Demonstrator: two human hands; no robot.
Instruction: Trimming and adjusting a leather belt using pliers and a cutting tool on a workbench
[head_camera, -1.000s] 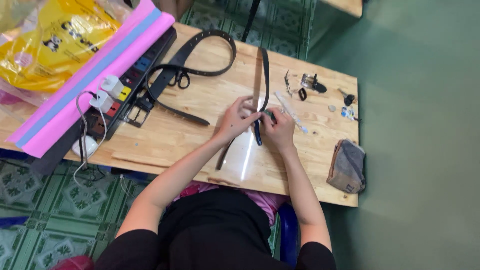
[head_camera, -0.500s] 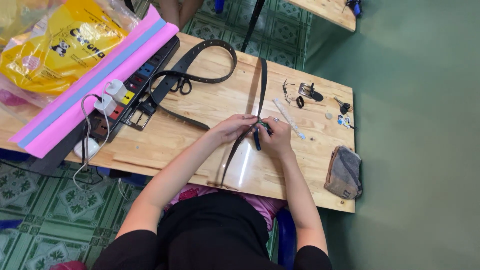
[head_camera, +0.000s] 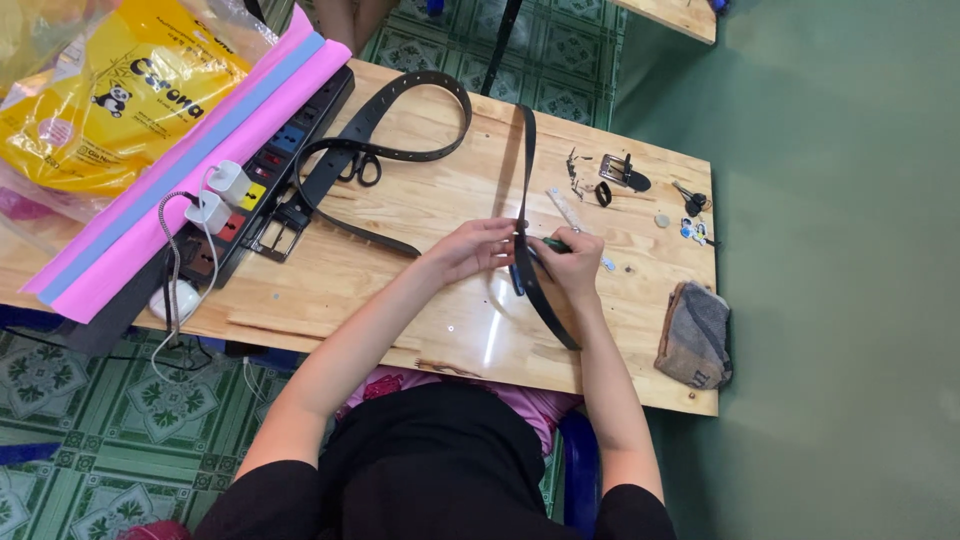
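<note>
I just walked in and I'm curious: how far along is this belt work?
Done, it seems: one black belt with a buckle and a row of holes lies aside on the table. In hand: the left hand steadies a second belt strap while the right hand works on it with a small green-handled tool. Left: loose metal fittings lie unattached nearby.

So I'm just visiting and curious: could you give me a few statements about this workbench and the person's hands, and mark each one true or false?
1. Both hands, left hand and right hand, are on the black belt strap. True.
2. The scissors lie on the floor. False: they lie on the wooden table.
3. A second belt with a buckle lies beside the power strip. True.
4. The grey pouch sits at the table's left end. False: it is at the right end.
</note>
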